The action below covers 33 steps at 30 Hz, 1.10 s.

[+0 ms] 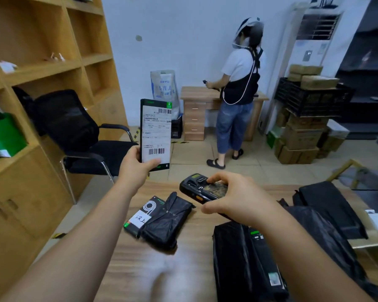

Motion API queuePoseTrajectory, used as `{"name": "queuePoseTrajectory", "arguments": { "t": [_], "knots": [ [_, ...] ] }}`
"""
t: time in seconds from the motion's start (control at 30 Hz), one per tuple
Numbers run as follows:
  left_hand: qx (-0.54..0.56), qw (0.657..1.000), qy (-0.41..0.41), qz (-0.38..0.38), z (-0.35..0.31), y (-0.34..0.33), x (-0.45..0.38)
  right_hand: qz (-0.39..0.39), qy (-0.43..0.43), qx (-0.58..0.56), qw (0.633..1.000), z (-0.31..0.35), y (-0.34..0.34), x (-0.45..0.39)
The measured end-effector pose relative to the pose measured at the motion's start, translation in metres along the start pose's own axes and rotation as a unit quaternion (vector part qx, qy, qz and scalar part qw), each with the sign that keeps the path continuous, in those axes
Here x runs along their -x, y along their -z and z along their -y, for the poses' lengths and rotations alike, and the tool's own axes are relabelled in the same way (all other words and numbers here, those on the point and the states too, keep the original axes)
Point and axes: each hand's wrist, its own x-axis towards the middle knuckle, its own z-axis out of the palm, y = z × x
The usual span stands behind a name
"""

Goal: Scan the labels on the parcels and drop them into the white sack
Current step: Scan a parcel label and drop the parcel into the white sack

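Note:
My left hand (135,165) grips the bottom of a flat black parcel (155,131) and holds it upright above the table's far edge, its white barcode label facing me. My right hand (234,198) holds a black handheld scanner (202,189), its head pointing left and up toward the parcel. On the wooden table (140,269) lie more black parcels: a small one with a handwritten white sticker (159,219), a long one (244,262) under my right forearm, and bigger ones at the right (330,210). A white sack (165,89) stands against the far wall.
A black office chair (83,136) and wooden shelving (42,62) stand to the left. Another person (238,90) works at a small desk by the far wall. Cardboard boxes and a black crate (308,118) are stacked at the right.

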Motion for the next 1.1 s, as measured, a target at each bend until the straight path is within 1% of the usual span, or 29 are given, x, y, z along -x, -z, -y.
{"name": "queuePoseTrajectory", "arguments": {
  "t": [0.23, 0.53, 0.63, 0.7, 0.8, 0.9, 1.0, 1.1],
  "knots": [
    [0.016, 1.0, -0.005, 0.027, 0.008, 0.007, -0.009, -0.017, -0.018, 0.007, 1.0, 0.018, -0.012, 0.005],
    [0.035, 0.996, 0.001, 0.086, 0.013, -0.032, -0.022, -0.038, -0.074, 0.0, 0.997, 0.001, -0.004, 0.008],
    [0.034, 0.994, 0.012, 0.107, 0.01, -0.048, -0.031, -0.072, -0.089, -0.028, 0.993, -0.01, 0.005, 0.016],
    [0.048, 0.991, 0.014, 0.124, 0.001, -0.062, -0.033, -0.118, -0.094, -0.062, 0.987, -0.02, 0.013, 0.025],
    [0.076, 0.98, 0.002, 0.185, -0.024, -0.089, -0.024, -0.188, -0.1, -0.093, 0.973, -0.04, 0.026, 0.044],
    [0.075, 0.96, -0.013, 0.268, -0.048, -0.123, 0.003, -0.266, -0.11, -0.093, 0.953, -0.073, 0.038, 0.066],
    [0.067, 0.934, -0.033, 0.349, -0.069, -0.165, 0.044, -0.327, -0.133, -0.067, 0.933, -0.114, 0.047, 0.099],
    [0.061, 0.9, -0.042, 0.43, -0.087, -0.212, 0.098, -0.38, -0.172, -0.054, 0.907, -0.153, 0.057, 0.15]
  ]
}}
